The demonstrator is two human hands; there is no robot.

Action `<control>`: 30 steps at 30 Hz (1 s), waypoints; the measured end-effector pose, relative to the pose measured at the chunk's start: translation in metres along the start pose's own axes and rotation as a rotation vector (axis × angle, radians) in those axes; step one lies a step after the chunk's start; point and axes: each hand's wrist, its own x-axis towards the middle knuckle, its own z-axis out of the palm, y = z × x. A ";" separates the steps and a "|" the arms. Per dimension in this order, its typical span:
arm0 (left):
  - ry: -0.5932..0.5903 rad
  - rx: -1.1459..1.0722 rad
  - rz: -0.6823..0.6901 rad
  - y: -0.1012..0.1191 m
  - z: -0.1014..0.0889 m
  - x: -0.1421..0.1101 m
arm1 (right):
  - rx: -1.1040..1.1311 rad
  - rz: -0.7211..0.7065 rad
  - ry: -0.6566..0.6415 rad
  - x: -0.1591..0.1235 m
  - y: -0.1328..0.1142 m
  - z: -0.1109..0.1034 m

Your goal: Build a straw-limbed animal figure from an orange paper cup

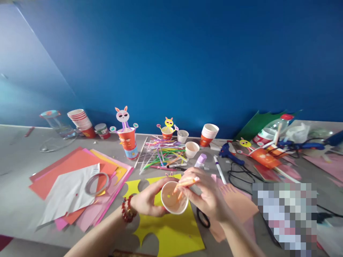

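Observation:
My left hand (150, 200) is wrapped round a paper cup (167, 205), whose open mouth is tilted towards me. A small hole or light spot shows in the cup's bottom. In my right hand (205, 194), thumb and fingers pinch a slim orange strip (189, 183) at the cup's rim. Orange lengths also reach inside the cup; whether they join the pinched strip I cannot tell. Under both hands lies a yellow sheet (177, 232) with round cut-outs. Black scissor handles (203, 218) show beside my right wrist, partly covered.
Coloured paper sheets (60, 167) with a tape roll (97, 184) lie left. Behind are drinking straws (160, 153), a rabbit-faced cup figure (127, 139), a glue stick (200, 160) and stacked cups (209, 135). A blue glue gun (230, 153) and its cable lie right.

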 end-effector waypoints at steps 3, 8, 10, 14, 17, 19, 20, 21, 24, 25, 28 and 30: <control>0.002 0.021 -0.005 -0.001 -0.001 -0.001 | 0.015 -0.024 -0.020 -0.001 0.003 0.001; 0.023 0.028 -0.034 0.000 -0.003 -0.001 | 0.037 -0.138 -0.057 -0.003 0.005 0.002; 0.019 0.021 -0.041 0.000 -0.004 0.000 | 0.037 -0.156 -0.063 -0.003 0.004 0.003; 0.013 0.014 -0.025 0.002 -0.004 0.001 | 0.043 -0.152 -0.045 -0.002 0.005 0.002; 0.008 0.008 -0.009 0.004 -0.003 0.002 | 0.055 -0.139 -0.020 -0.001 0.006 0.003; 0.010 0.006 -0.007 0.005 -0.002 0.002 | 0.057 -0.128 -0.029 -0.001 0.006 0.004; 0.016 0.004 -0.010 0.005 -0.002 0.002 | 0.055 -0.122 -0.048 -0.001 0.005 0.005; 0.024 0.001 -0.013 0.005 -0.002 0.001 | 0.049 -0.115 -0.069 -0.001 0.005 0.005; 0.044 -0.012 -0.013 0.005 -0.001 0.000 | 0.029 -0.070 -0.104 -0.002 0.005 0.008; 0.049 -0.016 -0.013 0.005 -0.001 0.000 | 0.026 -0.054 -0.094 -0.002 0.005 0.009; 0.054 -0.018 -0.033 0.005 -0.001 0.000 | 0.020 0.001 -0.002 -0.004 0.006 0.013; 0.058 -0.019 -0.060 0.004 -0.001 -0.001 | 0.009 0.026 0.074 -0.004 0.006 0.016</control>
